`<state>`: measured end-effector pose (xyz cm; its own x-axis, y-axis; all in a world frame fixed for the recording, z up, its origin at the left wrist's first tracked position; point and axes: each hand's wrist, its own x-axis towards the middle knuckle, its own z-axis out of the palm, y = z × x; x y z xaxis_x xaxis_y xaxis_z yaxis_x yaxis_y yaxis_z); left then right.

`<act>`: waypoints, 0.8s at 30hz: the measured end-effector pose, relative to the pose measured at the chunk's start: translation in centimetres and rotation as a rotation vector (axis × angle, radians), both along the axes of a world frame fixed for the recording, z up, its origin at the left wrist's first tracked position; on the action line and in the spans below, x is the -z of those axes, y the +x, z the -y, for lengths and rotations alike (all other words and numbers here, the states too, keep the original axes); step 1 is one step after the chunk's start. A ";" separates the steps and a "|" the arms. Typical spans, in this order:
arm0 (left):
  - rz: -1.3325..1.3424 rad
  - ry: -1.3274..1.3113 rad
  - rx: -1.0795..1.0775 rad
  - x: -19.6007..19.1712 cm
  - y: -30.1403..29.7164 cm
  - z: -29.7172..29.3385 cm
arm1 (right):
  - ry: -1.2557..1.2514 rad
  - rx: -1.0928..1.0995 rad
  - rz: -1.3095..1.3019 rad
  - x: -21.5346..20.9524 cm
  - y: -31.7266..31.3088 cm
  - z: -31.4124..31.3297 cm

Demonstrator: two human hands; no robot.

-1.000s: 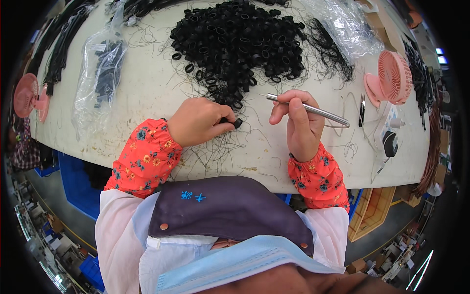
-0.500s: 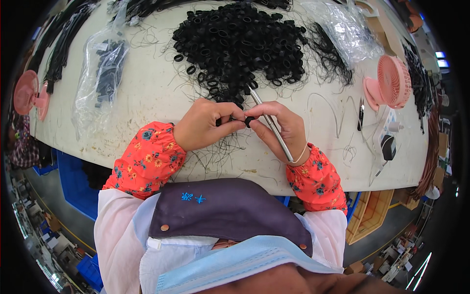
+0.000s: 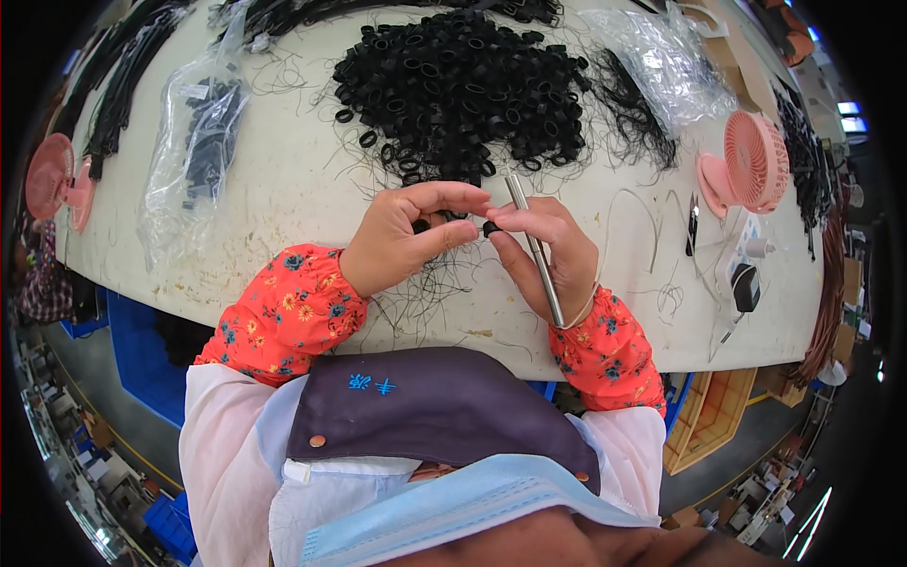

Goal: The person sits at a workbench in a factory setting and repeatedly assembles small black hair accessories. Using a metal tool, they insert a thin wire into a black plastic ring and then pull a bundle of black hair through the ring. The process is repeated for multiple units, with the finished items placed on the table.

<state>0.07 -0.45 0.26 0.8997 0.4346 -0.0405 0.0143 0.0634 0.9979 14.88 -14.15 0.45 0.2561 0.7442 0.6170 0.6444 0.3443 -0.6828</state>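
My right hand (image 3: 553, 248) has a small black loop (image 3: 489, 229) pinched between thumb and forefinger. The same hand keeps a slim silver metal rod (image 3: 536, 250), slanting across its fingers toward the wrist. Facing it, my left hand (image 3: 397, 231) has its thumb and forefinger spread apart, close to that loop. Another black loop (image 3: 420, 226) sits in the curled fingers of my left hand, partly hidden. Just beyond both hands lies a large heap of black loops (image 3: 463, 85). Loose black threads (image 3: 430, 293) are scattered on the table below my hands.
Clear plastic bags (image 3: 194, 142) lie left and far right on the white table (image 3: 302, 180). Pink fans (image 3: 756, 161) stand at both sides. Small snips (image 3: 693, 227) and a black device (image 3: 745, 287) lie at right. A blue bin (image 3: 142, 359) sits below the left edge.
My left thumb and forefinger have parted and come away from the loop in my right hand. The silver rod has turned more upright, its far end now apart from the heap.
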 end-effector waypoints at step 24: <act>0.105 0.004 0.024 0.7 0.0 0.2 | -0.209 -0.020 -0.571 -1.7 -0.9 1.2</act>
